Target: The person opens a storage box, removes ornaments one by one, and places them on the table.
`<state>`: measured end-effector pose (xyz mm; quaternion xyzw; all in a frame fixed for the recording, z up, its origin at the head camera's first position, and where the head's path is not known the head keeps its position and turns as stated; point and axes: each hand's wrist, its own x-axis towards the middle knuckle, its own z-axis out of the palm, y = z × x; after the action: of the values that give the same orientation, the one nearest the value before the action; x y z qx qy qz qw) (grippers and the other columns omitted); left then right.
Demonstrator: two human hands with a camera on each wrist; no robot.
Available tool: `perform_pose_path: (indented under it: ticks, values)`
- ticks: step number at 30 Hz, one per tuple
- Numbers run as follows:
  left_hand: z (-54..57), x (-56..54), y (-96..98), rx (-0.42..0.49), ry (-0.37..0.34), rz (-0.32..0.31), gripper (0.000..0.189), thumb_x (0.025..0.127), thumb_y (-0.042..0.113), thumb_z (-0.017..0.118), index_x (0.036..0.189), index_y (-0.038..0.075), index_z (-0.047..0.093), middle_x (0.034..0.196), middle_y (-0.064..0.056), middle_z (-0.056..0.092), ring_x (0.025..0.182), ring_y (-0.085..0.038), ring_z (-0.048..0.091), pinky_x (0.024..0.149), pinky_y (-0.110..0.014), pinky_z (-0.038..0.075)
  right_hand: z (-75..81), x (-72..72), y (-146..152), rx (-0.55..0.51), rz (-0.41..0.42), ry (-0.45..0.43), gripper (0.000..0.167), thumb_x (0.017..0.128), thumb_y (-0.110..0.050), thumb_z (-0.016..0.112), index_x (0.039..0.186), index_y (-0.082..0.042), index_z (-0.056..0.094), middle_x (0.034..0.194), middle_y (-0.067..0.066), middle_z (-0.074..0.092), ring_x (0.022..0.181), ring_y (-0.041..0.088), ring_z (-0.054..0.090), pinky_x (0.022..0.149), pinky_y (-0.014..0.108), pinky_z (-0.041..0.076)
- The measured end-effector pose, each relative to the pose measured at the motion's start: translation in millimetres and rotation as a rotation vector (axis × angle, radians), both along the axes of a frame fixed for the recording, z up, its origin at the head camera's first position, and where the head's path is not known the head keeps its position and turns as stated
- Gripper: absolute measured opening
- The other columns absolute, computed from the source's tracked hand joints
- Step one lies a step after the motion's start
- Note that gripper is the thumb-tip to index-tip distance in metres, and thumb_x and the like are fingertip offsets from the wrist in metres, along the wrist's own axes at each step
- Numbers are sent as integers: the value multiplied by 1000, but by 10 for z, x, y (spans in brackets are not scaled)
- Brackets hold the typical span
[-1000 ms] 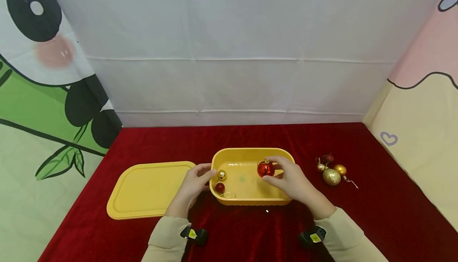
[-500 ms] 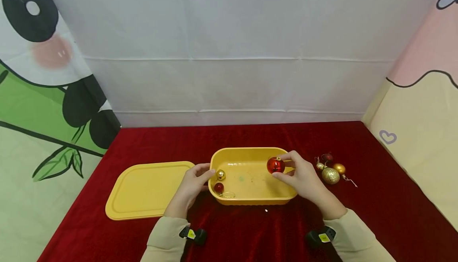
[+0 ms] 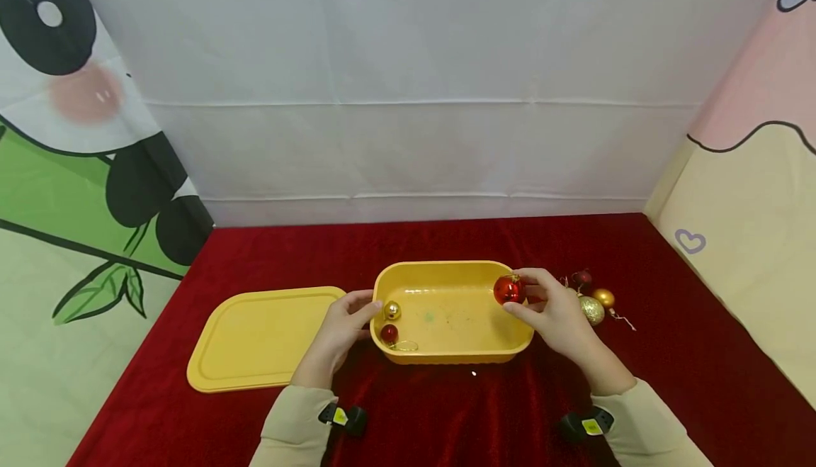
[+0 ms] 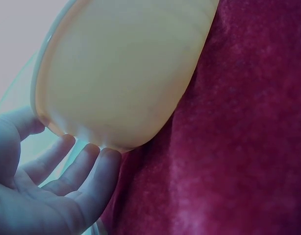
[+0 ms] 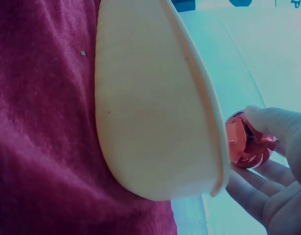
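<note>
In the head view a yellow plastic box (image 3: 446, 357) sits on the red cloth. My left hand (image 3: 344, 325) grips its left end, thumb at the rim; the left wrist view shows the fingertips against the outer wall (image 4: 121, 78). Between thumb and fingers, my right hand (image 3: 557, 314) pinches a shiny red Christmas bauble (image 3: 509, 289) over the box's right end. The right wrist view has this red bauble (image 5: 247, 142) just beyond the rim. Inside the box, at the left, lie a small gold bauble (image 3: 392, 310) and a small dark red bauble (image 3: 389, 334) with a gold loop.
The flat yellow lid (image 3: 261, 339) lies left of the box. Right of my right hand rest a glittery gold bauble (image 3: 592, 310), a smooth gold bauble (image 3: 603, 297) with a string, and a dark red bauble (image 3: 581, 279). A white cloth wall (image 3: 433, 98) stands behind.
My right hand has moved right with the red bauble, from above the box's middle right to its right end, now partly covering the loose baubles. The left hand keeps its hold on the box.
</note>
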<state>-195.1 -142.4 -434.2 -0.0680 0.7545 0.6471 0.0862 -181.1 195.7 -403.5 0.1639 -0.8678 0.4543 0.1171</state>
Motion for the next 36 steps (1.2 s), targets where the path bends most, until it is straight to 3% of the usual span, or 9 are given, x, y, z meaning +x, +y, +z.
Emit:
perform_pose_path:
  ticks: [9, 15, 22, 24, 29, 31, 33, 36]
  values:
    - [-5, -7, -3, -4, -6, -1, 42, 92, 26, 62, 129, 7, 54, 124, -15, 58, 101, -21, 61, 77, -34, 56, -13, 25, 116, -40, -27, -13, 48, 79, -9, 76, 119, -2, 50, 115, 17, 62, 95, 31, 64, 69, 22, 54]
    - [-10, -5, -2, -4, -7, 4, 41, 92, 24, 62, 128, 7, 54, 123, -16, 58, 100, -20, 61, 76, -34, 56, -5, 59, 237, 8, -64, 5, 54, 79, -13, 76, 128, -5, 52, 116, 18, 62, 93, 29, 66, 70, 21, 55]
    - [-13, -8, -5, -9, -11, 3, 44, 92, 27, 62, 130, 7, 53, 124, -15, 57, 101, -20, 61, 77, -34, 56, -10, 90, 398, 69, -152, 8, 48, 79, -17, 77, 119, -5, 53, 108, 15, 64, 94, 28, 65, 66, 19, 53]
    - [-11, -7, -2, -4, -14, 3, 45, 92, 27, 62, 130, 7, 52, 125, -15, 57, 103, -20, 60, 77, -34, 56, -10, 109, 448, 82, -182, -7, 49, 79, -20, 77, 118, -6, 52, 109, 15, 63, 95, 21, 65, 66, 16, 51]
    - [-1, -5, 10, 5, -19, 4, 45, 91, 27, 62, 131, 8, 53, 125, -15, 57, 103, -21, 60, 77, -34, 56, -42, 140, 585, 84, -219, -22, 49, 78, -20, 78, 116, -6, 50, 112, 14, 60, 90, -17, 51, 66, 9, 48]
    - [1, -7, 12, 3, -19, 4, 44, 92, 27, 62, 130, 8, 53, 126, -15, 57, 103, -20, 60, 77, -34, 56, -58, 146, 636, 77, -220, -15, 49, 78, -18, 78, 116, -4, 50, 113, 15, 59, 89, -22, 46, 66, 8, 48]
    - [1, -9, 12, 0, -19, 3, 43, 92, 27, 62, 130, 8, 53, 126, -15, 57, 103, -20, 60, 78, -34, 56, -66, 153, 680, 80, -220, -14, 51, 78, -18, 77, 117, -4, 48, 114, 16, 58, 92, -14, 53, 66, 7, 47]
    - [0, -13, 10, -2, -19, 4, 43, 92, 26, 62, 130, 8, 53, 125, -15, 57, 103, -20, 60, 78, -34, 56, -62, 166, 744, 108, -226, -17, 58, 80, -20, 76, 127, -6, 46, 117, 17, 57, 96, 11, 64, 67, 6, 46]
